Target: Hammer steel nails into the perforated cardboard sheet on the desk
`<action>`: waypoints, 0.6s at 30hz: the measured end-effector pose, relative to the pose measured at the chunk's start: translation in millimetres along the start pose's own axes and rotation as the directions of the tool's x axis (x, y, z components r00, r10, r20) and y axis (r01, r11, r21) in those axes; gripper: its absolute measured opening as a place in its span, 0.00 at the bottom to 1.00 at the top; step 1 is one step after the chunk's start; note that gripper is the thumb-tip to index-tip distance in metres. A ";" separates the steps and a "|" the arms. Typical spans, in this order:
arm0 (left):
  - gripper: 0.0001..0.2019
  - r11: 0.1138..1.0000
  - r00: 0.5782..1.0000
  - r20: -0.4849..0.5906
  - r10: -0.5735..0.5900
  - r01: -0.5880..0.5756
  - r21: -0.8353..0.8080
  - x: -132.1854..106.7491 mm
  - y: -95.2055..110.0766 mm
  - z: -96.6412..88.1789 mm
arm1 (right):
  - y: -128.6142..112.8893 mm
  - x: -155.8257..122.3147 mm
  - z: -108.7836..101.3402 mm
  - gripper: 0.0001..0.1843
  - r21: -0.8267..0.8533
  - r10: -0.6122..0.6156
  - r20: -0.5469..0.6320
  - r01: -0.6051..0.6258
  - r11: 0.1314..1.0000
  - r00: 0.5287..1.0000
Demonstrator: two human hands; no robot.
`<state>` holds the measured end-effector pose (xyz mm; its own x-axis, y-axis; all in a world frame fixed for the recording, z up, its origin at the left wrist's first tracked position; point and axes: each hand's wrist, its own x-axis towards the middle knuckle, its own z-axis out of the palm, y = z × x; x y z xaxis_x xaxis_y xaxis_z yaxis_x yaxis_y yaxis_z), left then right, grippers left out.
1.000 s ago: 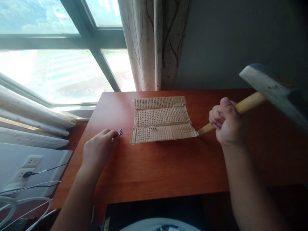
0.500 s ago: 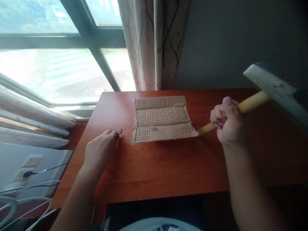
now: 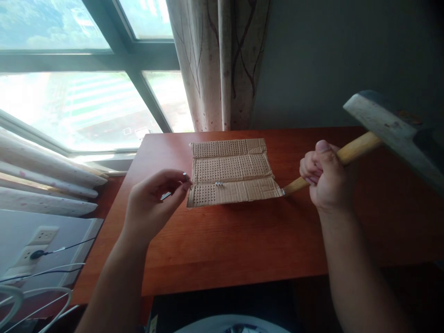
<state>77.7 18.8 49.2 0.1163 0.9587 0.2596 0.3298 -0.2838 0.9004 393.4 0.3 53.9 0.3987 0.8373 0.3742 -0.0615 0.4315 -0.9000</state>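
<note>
The nail [image 3: 185,174] has just reached the left edge of the perforated cardboard [image 3: 232,166], pinched by the half-curled left hand [image 3: 149,199] with more nails [image 3: 165,196] showing inside, so it and the hammer [image 3: 360,145], clenched in the right hand [image 3: 328,175], are both within grasp.

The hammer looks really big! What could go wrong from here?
The right hand holds the hammer raised, so a stray swing could hurt the left hand, which is right by the cardboard's edge. The tiny nail pinched in that left hand might slip and drop. A hard hit could also go through the cardboard and mark the wooden table underneath.
</note>
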 end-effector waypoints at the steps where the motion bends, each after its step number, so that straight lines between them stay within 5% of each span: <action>1: 0.07 0.999 1.000 0.029 -0.001 0.003 -0.053 2.2 4.7 6.4 | 0.1 0.1 -0.2 0.28 0.000 -0.001 0.001 0.001 1.000 1.000; 9: 0.05 0.993 0.981 0.155 0.116 -0.116 -0.013 20.7 -1.3 45.6 | 2.6 0.8 -3.9 0.29 -0.018 -0.004 -0.015 0.004 1.000 1.000; 18: 0.03 0.981 0.973 0.181 0.141 -0.162 0.109 21.6 -4.3 50.3 | 1.2 0.6 -2.4 0.28 -0.014 0.000 -0.009 0.000 1.000 1.000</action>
<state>125.9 39.7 33.4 0.3296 0.8897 0.3160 0.4063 -0.4358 0.8031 395.8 0.6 52.4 0.4068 0.8342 0.3723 -0.0492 0.4269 -0.9029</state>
